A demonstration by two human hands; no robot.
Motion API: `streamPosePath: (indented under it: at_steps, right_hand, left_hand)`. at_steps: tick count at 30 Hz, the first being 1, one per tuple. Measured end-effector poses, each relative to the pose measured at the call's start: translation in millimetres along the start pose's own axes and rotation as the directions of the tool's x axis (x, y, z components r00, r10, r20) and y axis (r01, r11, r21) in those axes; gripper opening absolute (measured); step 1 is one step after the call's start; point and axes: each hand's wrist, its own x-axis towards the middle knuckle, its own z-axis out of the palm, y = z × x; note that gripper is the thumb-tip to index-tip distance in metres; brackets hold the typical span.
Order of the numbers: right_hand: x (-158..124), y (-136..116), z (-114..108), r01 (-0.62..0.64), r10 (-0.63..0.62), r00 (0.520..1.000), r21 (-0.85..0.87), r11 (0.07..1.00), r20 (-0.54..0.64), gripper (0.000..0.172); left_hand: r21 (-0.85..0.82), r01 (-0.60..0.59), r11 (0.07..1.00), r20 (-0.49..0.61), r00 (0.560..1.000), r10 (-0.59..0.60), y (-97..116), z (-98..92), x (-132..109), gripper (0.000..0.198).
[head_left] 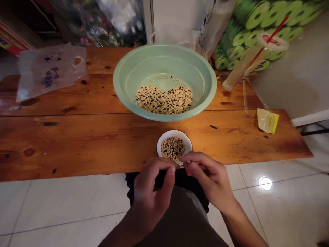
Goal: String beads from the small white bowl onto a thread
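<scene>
Both hands are close together above the bench's front edge, at the near rim of a small white dish (pixel 189 146) filled with cream, black and a few coloured beads (pixel 172 147). My left hand (pixel 155 187) is closed in a pinch, thumb against forefinger; whatever it grips is too small to make out. A tiny pale bead (pixel 189 162) seems to show between the pinched fingers of my right hand (pixel 209 178). Behind the dish stands a wide light-green basin (pixel 164 117), with a larger heap of similar beads (pixel 164 101) inside.
A plastic bag (pixel 48 70) lies at the left of the wooden bench (pixel 84 140). At the right are a tall cup (pixel 253 60) with a red straw and a small yellow-and-clear packet (pixel 267 120). Stacked green rolls (pixel 246 37) stand behind the cup.
</scene>
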Motion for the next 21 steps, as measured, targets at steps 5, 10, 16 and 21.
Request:
streamPosePath:
  at_steps: [5,10,16,21]
  right_hand:
    - [-0.5,1.6,0.6,-0.015,0.015,1.0,0.01,1.0,0.013,0.021]
    - [0.3,-1.1,0.7,0.015,-0.015,1.0,-0.056,0.998,-0.002,0.024]
    - [3.3,-4.4,-5.0,0.09,-0.086,0.996,-0.209,0.974,0.026,0.031]
    - [4.7,-5.6,-8.9,0.08,-0.062,0.993,-0.191,0.978,0.097,0.03]
  left_hand:
    - [0.014,-0.005,1.0,-0.014,1.0,0.005,-0.6,0.7,-0.4,0.011]
    - [0.039,-0.001,0.999,-0.008,1.0,0.002,-0.5,0.7,1.1,0.01]
    - [0.124,-0.024,0.992,0.005,1.0,0.024,0.4,-0.4,3.9,0.009]
    - [0.139,-0.032,0.99,0.004,0.999,0.032,1.1,0.2,5.3,0.01]
